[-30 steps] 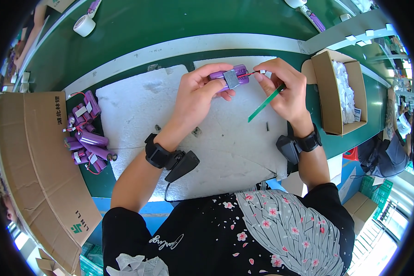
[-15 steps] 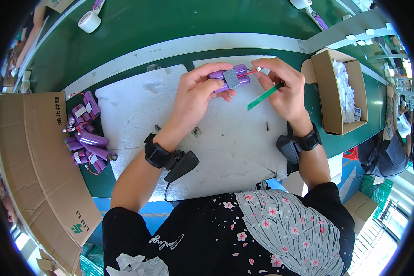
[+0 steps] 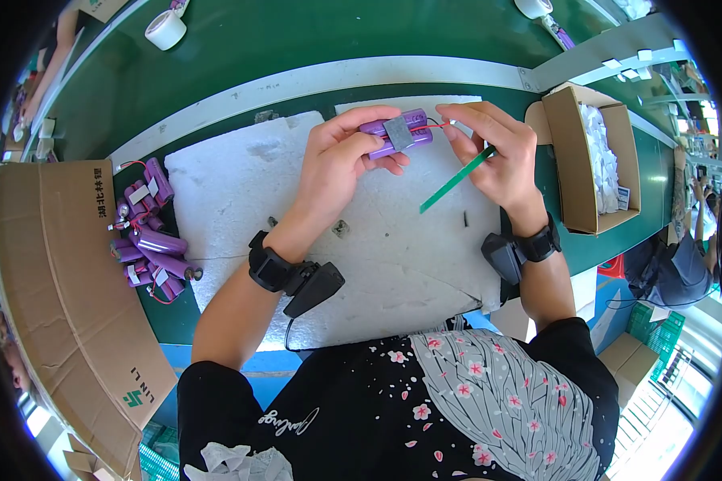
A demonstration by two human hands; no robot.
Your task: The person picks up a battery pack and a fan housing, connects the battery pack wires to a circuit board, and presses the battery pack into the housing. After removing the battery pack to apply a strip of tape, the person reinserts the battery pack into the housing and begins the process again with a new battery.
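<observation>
A purple two-cell battery pack [image 3: 415, 138] with a grey patch across its middle is gripped between the thumb and fingers of my left hand [image 3: 346, 148], above the white foam pad. From its right end run thin red and black wires [image 3: 435, 124]. The thumb and forefinger of my right hand [image 3: 497, 152] pinch the wires' end, where the small connector is mostly hidden. That same hand also holds a slim green strip-shaped tool [image 3: 457, 180], which slants down to the left.
Several purple battery packs [image 3: 156, 240] lie heaped left of the foam pad [image 3: 361, 264], beside a large cardboard box [image 3: 72, 297]. At right an open carton [image 3: 573, 172] holds white pieces. Rolls of white tape [image 3: 166, 30] sit on the far green surface.
The green tool has swung, its tip now lower and further left, and more of it shows. My right fingers have closed over the connector. The battery pack has shifted slightly left.
</observation>
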